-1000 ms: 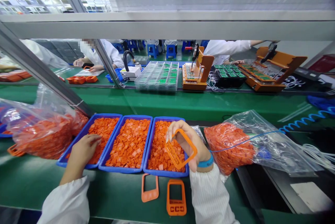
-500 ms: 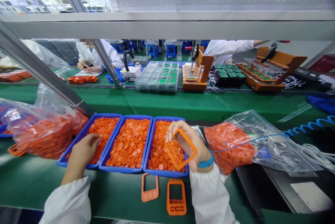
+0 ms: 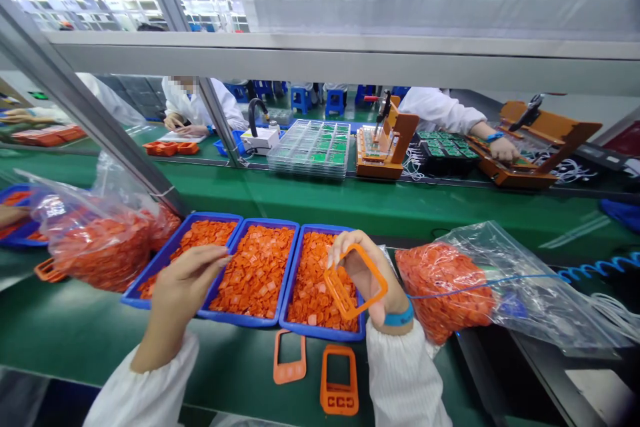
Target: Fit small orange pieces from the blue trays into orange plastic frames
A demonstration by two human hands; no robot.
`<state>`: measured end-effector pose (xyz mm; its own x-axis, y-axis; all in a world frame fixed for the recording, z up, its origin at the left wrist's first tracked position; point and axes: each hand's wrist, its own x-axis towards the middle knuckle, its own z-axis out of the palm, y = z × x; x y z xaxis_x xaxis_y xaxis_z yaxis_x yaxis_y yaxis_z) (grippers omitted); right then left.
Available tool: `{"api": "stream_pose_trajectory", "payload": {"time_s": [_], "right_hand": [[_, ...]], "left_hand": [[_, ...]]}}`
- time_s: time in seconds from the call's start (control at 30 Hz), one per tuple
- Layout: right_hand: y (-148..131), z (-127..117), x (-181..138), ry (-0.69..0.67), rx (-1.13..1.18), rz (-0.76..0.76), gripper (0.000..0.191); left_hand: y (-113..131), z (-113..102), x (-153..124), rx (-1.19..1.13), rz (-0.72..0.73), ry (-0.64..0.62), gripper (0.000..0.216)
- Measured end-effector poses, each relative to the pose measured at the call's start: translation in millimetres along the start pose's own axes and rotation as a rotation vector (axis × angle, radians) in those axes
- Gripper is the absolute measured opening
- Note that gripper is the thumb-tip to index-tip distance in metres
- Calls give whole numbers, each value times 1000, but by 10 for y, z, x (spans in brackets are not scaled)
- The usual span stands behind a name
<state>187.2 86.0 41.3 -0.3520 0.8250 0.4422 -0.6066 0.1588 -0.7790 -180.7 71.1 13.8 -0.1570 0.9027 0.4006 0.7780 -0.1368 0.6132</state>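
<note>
Our right hand [image 3: 363,274] grips the orange frame [image 3: 344,299] by its edge, tilted over the right blue tray [image 3: 323,332], perhaps for clear sight; our left hand [image 3: 186,280] hovers apart, fingers gathered, whether pinching something we cannot tell.

Three trays [image 3: 240,319] of parts [image 3: 260,264] stand between bags [image 3: 445,287], two frames [image 3: 290,372] lying before the rightmost tray.

Left hand [image 3: 185,284] now nearer middle blue tray [image 3: 245,319], fingertips over its left edge; co-worker's hand [image 3: 504,149] now down at orange-brown fixture [image 3: 575,134], far right.
</note>
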Motion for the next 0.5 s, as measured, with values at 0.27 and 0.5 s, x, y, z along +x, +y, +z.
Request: {"api": "stream_pose_trajectory", "payload": {"time_s": [0.27, 0.5], "right_hand": [[8, 74, -31, 119, -56, -163, 95], [58, 12, -16, 229, -60, -452, 103]], "left_hand": [[1224, 378, -73, -528, 115, -170, 32], [1774, 616, -17, -987, 274, -189, 14]]}}
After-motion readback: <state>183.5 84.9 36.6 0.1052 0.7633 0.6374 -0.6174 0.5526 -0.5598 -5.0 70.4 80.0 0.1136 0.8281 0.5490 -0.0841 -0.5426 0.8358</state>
